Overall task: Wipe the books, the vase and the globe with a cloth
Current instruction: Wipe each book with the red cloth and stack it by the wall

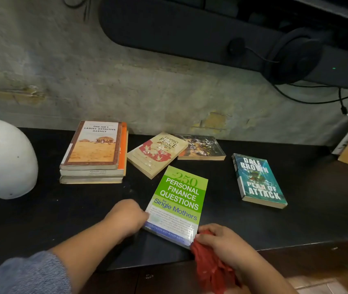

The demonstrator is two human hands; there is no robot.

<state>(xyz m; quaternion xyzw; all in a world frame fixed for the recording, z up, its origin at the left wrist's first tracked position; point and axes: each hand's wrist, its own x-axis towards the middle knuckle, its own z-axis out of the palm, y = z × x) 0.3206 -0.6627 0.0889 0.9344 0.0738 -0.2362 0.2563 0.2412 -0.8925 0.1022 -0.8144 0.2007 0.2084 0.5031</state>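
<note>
Green book point(178, 205) lies between left hand point(127, 216) and right hand point(221, 240).

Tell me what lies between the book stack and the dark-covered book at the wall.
Head view: the cream paperback Filipino Peace Women, overlapping the dark book, apart from the stack.

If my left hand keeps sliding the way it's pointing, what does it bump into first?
Your left hand points right and already meets the green finance book at its left edge, so that book comes first.
</note>
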